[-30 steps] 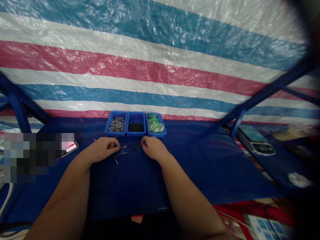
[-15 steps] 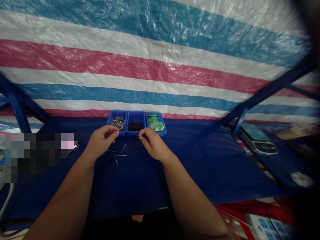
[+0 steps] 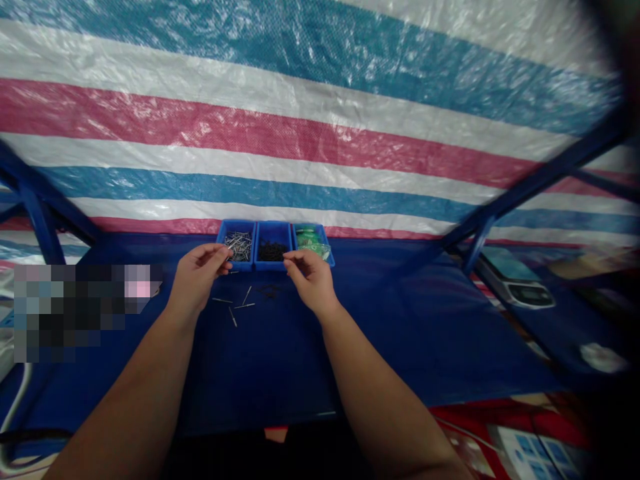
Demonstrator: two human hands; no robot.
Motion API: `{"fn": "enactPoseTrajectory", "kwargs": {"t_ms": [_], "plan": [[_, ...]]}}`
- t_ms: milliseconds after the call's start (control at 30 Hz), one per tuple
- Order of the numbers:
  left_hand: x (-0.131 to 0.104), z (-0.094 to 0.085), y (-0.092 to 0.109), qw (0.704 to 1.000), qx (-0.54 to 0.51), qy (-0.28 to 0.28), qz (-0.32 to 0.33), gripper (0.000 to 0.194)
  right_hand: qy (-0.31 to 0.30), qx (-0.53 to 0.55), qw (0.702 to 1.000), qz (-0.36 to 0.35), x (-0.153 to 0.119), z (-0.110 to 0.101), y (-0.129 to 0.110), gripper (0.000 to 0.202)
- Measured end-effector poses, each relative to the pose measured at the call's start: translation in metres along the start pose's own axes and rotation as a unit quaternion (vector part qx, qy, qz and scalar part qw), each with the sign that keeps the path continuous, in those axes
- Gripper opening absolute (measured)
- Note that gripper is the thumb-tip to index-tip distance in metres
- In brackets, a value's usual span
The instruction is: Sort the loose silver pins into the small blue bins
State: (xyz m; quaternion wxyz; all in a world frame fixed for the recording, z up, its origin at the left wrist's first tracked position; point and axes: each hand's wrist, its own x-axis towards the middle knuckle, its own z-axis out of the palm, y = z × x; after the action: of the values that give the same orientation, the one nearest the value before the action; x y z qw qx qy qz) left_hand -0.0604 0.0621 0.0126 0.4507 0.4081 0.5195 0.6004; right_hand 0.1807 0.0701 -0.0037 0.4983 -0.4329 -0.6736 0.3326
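Observation:
In the head view my left hand [image 3: 197, 277] is closed in a pinch in front of the left blue bin [image 3: 221, 233], which holds thin silvery metal pins [image 3: 240, 245]. Whatever sits between its fingertips is too small to make out. My right hand [image 3: 314, 279] also pinches, its fingertips by the front edge of the middle bin [image 3: 273, 225] of small black parts [image 3: 271, 251]; what they hold is hidden. Below the bins lie several loose metal pins [image 3: 245, 305] and a few small black pieces [image 3: 269, 291].
A right-hand blue bin [image 3: 327, 235] contains green and clear plastic packets [image 3: 309, 239]. All stand on a blue table [image 3: 400, 320] against a striped sheet [image 3: 320, 143]. Blue frame bars [image 3: 520, 173] rise at both sides. A digital scale [image 3: 525, 290] is at the right; a blurred-out patch covers the left.
My left hand has shifted slightly left and up, uncovering more of the pins. My right hand has risen a little, its fingertips now closer to the black parts' bin.

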Motion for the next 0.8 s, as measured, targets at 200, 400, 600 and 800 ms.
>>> {"fn": "enactPoseTrajectory", "kwargs": {"t_ms": [200,400,600,800], "plan": [[0.002,-0.006,0.004,0.999,0.014,-0.027,-0.044,0.059,-0.048,-0.016,0.998,0.039,0.000,0.006,0.004,0.058],[0.009,-0.031,0.014,0.987,0.155,0.043,0.019,0.043,-0.069,-0.072,0.995,-0.003,-0.002,-0.005,-0.005,0.029],[0.013,-0.070,0.016,0.844,0.536,-0.026,0.010,0.026,-0.132,-0.138,0.982,0.011,-0.001,-0.013,-0.012,0.015],[0.021,-0.084,0.000,0.782,0.617,-0.091,-0.021,0.029,-0.189,-0.177,0.965,0.034,0.000,-0.017,-0.012,0.011]]}}
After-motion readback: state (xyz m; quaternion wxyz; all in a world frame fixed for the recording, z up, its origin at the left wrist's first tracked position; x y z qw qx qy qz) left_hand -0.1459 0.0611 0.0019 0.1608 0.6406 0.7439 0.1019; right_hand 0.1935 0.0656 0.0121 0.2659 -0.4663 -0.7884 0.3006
